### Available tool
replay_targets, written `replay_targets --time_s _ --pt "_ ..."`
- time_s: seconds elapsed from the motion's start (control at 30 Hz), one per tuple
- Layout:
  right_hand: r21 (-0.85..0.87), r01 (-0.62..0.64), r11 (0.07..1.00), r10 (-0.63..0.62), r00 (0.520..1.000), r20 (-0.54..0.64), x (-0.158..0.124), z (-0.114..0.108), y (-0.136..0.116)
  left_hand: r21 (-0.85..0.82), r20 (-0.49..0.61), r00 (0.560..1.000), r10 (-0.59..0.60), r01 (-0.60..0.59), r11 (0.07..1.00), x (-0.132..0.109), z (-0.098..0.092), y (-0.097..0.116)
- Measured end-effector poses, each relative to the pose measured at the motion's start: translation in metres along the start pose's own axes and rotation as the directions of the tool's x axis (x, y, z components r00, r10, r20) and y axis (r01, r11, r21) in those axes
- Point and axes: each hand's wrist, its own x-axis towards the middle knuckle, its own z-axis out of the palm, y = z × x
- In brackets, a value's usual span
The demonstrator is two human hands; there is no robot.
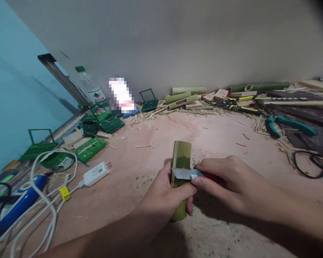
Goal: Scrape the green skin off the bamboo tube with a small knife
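Observation:
A green split piece of bamboo (182,152) points away from me above the tabletop. My left hand (167,191) is closed around its lower half, with the thumb toward the right side. In my right hand (228,182) is a utility knife (181,173), its red handle mostly hidden by the fingers. The knife's flat metal blade lies across the bamboo, just above my left thumb. Small green shavings are scattered on the table (150,157) around both hands.
At left lie a white charger (96,174) with its cable, a blue-and-white object (21,200) and green slatted pieces (90,148). A plastic bottle (90,86) stands behind. Bamboo tubes (183,100) line the wall. Teal-handled pliers (290,125) and black scissors handles (309,163) lie right.

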Motion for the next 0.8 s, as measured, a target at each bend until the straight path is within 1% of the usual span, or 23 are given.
replay_targets --time_s 0.17,0.3,0.37,0.43,0.53,0.63,0.7,0.73,0.8 --pt "-0.027 -0.010 1.000 0.010 1.000 -0.014 0.000 0.000 0.000 0.045 -0.016 1.000 0.012 -0.011 0.999 0.000 0.001 0.000" --pt "-0.057 -0.018 0.998 0.016 1.000 -0.023 0.000 0.002 -0.002 0.060 -0.005 1.000 0.013 -0.012 0.998 0.000 -0.001 0.001" --pt "-0.059 -0.039 0.998 0.037 0.999 -0.036 0.001 0.001 -0.001 0.063 -0.017 1.000 0.011 -0.010 0.998 -0.001 0.000 0.001" --pt "-0.064 -0.076 0.995 0.070 0.993 -0.094 0.003 -0.005 0.004 0.069 -0.018 1.000 -0.007 0.008 0.998 -0.004 0.002 0.002" --pt "-0.089 -0.173 0.981 0.149 0.961 -0.232 0.008 -0.018 0.014 0.062 0.042 0.996 -0.084 0.082 0.995 -0.011 0.008 0.004" --pt "-0.086 -0.252 0.964 0.218 0.931 -0.293 0.011 -0.027 0.021 0.001 0.086 0.984 -0.158 0.159 0.987 -0.016 0.011 0.006" --pt "-0.054 -0.256 0.965 0.227 0.921 -0.317 0.011 -0.026 0.022 -0.004 0.074 0.986 -0.150 0.150 0.989 -0.015 0.009 0.008" --pt "-0.036 -0.247 0.968 0.222 0.919 -0.325 0.010 -0.024 0.022 0.004 0.054 0.990 -0.128 0.128 0.992 -0.013 0.008 0.009" --pt "-0.013 -0.206 0.978 0.191 0.929 -0.316 0.007 -0.019 0.020 -0.001 -0.001 0.997 -0.075 0.075 0.997 -0.009 0.003 0.009"
